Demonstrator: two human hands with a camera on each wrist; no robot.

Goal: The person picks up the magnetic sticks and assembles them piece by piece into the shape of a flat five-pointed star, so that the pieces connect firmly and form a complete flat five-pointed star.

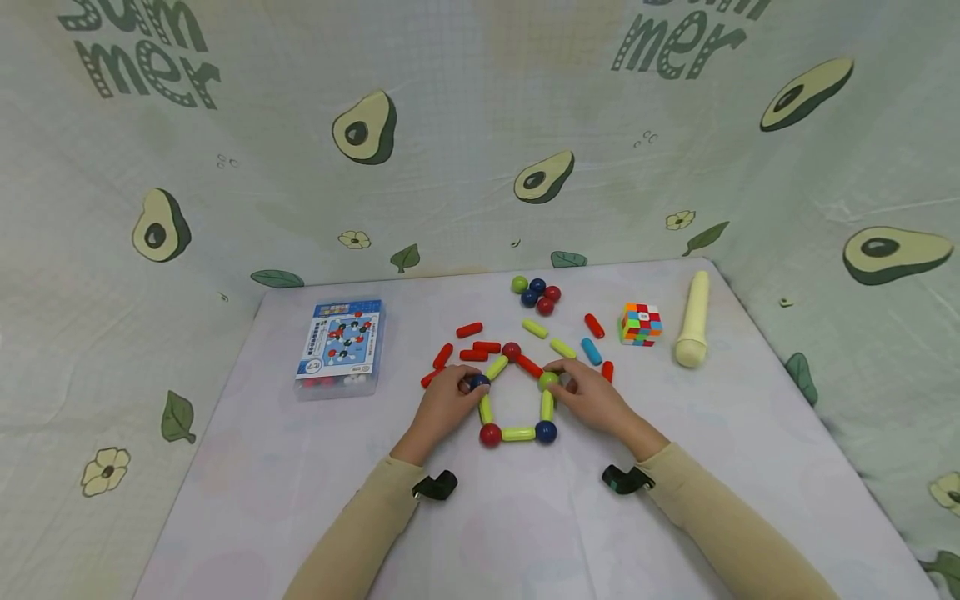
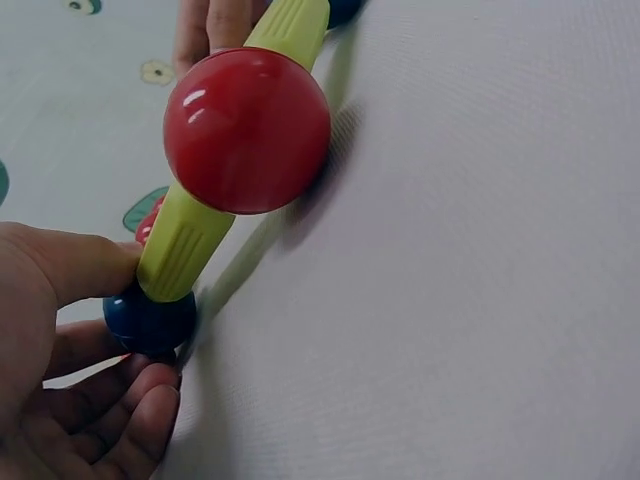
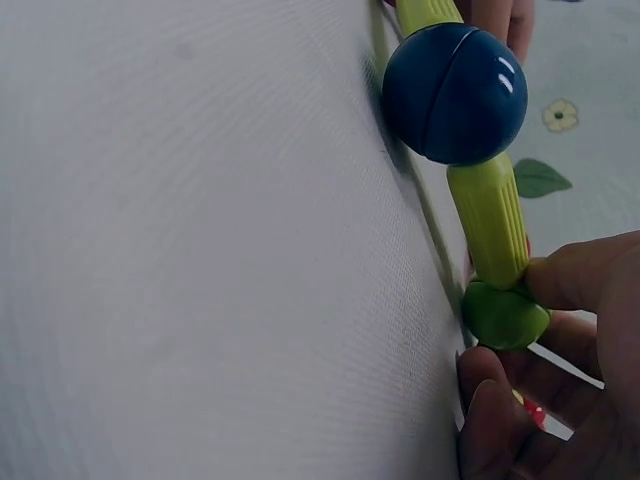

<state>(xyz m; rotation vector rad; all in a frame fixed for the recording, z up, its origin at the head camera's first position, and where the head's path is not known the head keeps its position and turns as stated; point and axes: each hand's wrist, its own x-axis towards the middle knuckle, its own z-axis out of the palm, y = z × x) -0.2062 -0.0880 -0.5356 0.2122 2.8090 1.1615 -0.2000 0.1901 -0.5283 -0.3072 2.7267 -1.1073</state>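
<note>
**Five-sided ring [image 1: 518, 434] held at two corners**

At left, a box [image 1: 341, 342] lies just inside the sloping left edge of the table [image 1: 247, 500]; a strip of tabletop separates it from the loose red rods [image 1: 469, 330]. These crowd the far side of the left hand [image 1: 447, 406], whose fingers grasp a dark blue ball [image 2: 150, 320] at the ring's left corner. Between the forearms, tabletop stretches toward the person. Five loose balls [image 1: 545, 306] cluster near the back edge. The right hand [image 1: 596, 400] pinches a green ball [image 3: 505, 320] at the ring's right corner, with mixed rods [image 1: 592, 351] scattered beyond it. Next come a puzzle cube [image 1: 641, 325] and, near the right edge, a cream stick [image 1: 695, 321].

The box is clear plastic with a printed sheet. The ring joins ridged, mostly yellow-green rods to glossy balls, over finely woven cloth. The cube shows coloured squares; the stick swells at its near end.
</note>
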